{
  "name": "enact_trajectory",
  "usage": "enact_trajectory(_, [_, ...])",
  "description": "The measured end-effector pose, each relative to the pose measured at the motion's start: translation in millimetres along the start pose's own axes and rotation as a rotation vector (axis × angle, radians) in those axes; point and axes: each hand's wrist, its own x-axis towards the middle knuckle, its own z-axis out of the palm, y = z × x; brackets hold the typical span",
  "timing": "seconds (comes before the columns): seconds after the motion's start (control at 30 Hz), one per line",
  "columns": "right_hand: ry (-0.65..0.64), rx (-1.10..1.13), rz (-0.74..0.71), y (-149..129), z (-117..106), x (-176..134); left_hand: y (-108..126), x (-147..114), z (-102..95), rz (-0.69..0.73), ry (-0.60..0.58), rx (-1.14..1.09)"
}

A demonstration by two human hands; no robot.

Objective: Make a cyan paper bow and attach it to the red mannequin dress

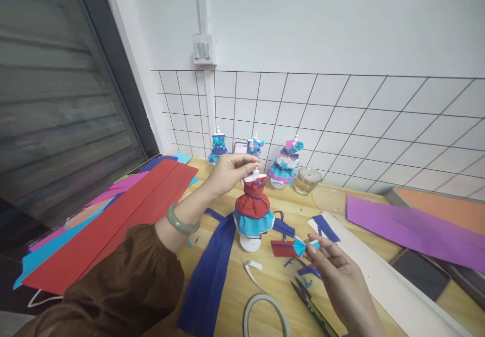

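Note:
In the middle of the table stands a small white dress form (250, 243) wearing a red and light-blue paper dress (253, 201). My left hand (232, 171) pinches the knob at the top of the form from the left. To the right of the skirt, my right hand (335, 269) holds a light-blue pleated paper bow (300, 246) between thumb and fingers. Behind the bow lies a red paper strip (281, 248). A long dark-blue paper strip (212, 276) runs from the form toward me. Below the form are a roll of tape (246, 318) and scissors (312, 306).
Three more dressed forms, one a blue figure (219, 147), stand at the back near a phone and a glass cup (307, 181). Red paper (125, 215) and other coloured sheets lie left. Purple paper (409, 228) and a white board (382, 271) lie right. A wire grid lines the wall.

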Motion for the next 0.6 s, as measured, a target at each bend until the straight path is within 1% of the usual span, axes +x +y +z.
enact_trajectory(0.17, [0.017, 0.003, -0.039, 3, -4, -3, -10, -3, 11.3, -0.058, -0.08, -0.025])
enact_trajectory(0.27, [0.009, -0.022, -0.058, 2, -3, -5, -13, -6, 15.4, -0.066, -0.122, -0.05])
enact_trajectory(0.43, [-0.04, -0.091, -0.106, -3, 4, -8, -17, -10, 18.8, -0.053, -0.15, -0.05])
enact_trajectory(0.6, [-0.097, -0.107, -0.15, -6, 12, -11, -16, -13, 21.8, -0.016, -0.156, 0.017])
